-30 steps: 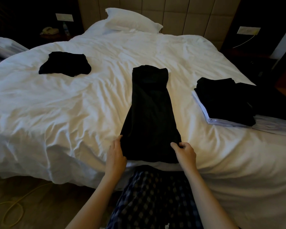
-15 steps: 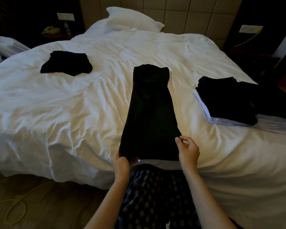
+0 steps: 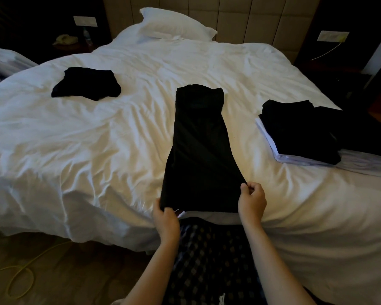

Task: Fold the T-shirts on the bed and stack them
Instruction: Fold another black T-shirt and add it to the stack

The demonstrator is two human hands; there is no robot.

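A black T-shirt (image 3: pixel 199 146), folded into a long narrow strip, lies lengthwise on the white bed (image 3: pixel 97 139), running away from me. My left hand (image 3: pixel 165 219) pinches its near left corner at the bed's front edge. My right hand (image 3: pixel 251 200) pinches the near right corner, fingers curled round the hem. A folded black T-shirt (image 3: pixel 87 83) lies alone at the far left of the bed. On the right sits a pile of black and white garments (image 3: pixel 299 133).
A white pillow (image 3: pixel 174 24) lies at the headboard. More black cloth (image 3: pixel 365 133) spreads past the pile at the right edge. A yellow cable (image 3: pixel 20 274) loops on the floor at lower left. White folded linen (image 3: pixel 2 64) sits off the bed's left.
Both hands went from resting beside the strip's near end to pinching its two near corners. The left hand slid down to the bottom left corner; the right hand rose slightly along the right edge.
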